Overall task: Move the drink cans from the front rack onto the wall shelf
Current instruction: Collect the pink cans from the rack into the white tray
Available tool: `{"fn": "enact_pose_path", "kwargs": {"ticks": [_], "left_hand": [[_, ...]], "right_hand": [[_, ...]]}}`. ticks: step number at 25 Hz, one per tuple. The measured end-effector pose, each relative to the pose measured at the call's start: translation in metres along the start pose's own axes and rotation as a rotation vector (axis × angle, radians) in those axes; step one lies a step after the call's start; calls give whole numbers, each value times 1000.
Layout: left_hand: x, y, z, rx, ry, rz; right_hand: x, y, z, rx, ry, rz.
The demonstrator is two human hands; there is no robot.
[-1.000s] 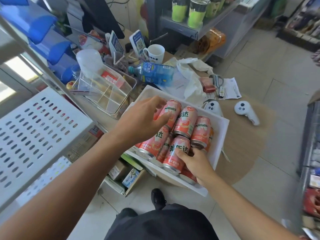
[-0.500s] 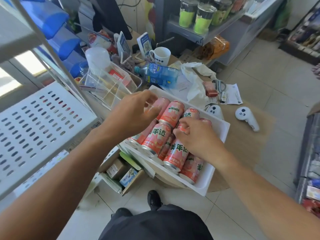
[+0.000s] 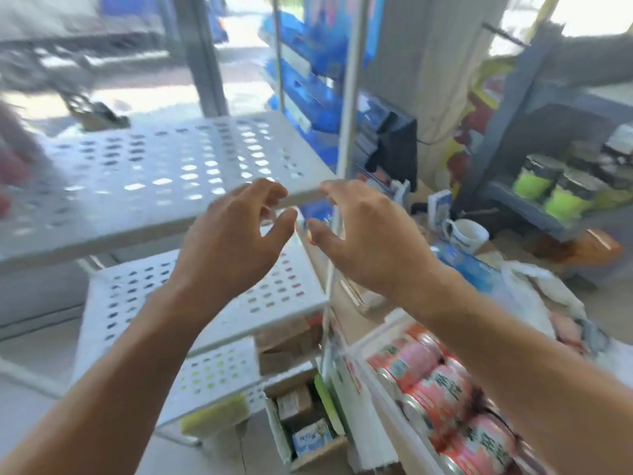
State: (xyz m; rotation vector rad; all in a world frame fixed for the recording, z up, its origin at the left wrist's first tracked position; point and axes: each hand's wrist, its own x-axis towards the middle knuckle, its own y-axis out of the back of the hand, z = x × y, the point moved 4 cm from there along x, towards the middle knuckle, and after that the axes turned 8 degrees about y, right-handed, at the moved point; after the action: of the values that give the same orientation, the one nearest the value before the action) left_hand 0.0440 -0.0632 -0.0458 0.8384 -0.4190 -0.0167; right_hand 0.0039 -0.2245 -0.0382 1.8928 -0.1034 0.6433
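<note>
Blurred shelf (image 3: 164,173) | both hands (left (image 3: 226,241), right (image 3: 370,241)) spread, seemingly empty | cans (image 3: 442,389) cropped

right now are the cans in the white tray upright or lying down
Lying down. The pink cans rest on their sides in the white tray, silver ends facing its near wall, labels running lengthwise.

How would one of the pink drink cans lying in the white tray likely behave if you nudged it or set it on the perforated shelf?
The pink cans lie on their sides in the white tray, so a nudged one would probably roll. The round, smooth sides look slippery to hold. Stood upright on the perforated shelf, it would likely stay put, though the holes could make it rock slightly.
</note>
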Motion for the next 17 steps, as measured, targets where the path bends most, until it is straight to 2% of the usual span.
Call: {"fn": "enact_pose_path", "kwargs": {"ticks": [4,8,13,17], "left_hand": [[2,86,-56,24,128,201],[-15,156,-115,89,265,363],[-35,211,-179,146,378,491],[-39,227,-205,158,408,502]], "right_hand": [[76,-26,-76,69,267,10],[138,-63,-147,178,454,-12],[197,-125,-224,300,533,-81],[228,-168,-263,327,512,-61]]}}
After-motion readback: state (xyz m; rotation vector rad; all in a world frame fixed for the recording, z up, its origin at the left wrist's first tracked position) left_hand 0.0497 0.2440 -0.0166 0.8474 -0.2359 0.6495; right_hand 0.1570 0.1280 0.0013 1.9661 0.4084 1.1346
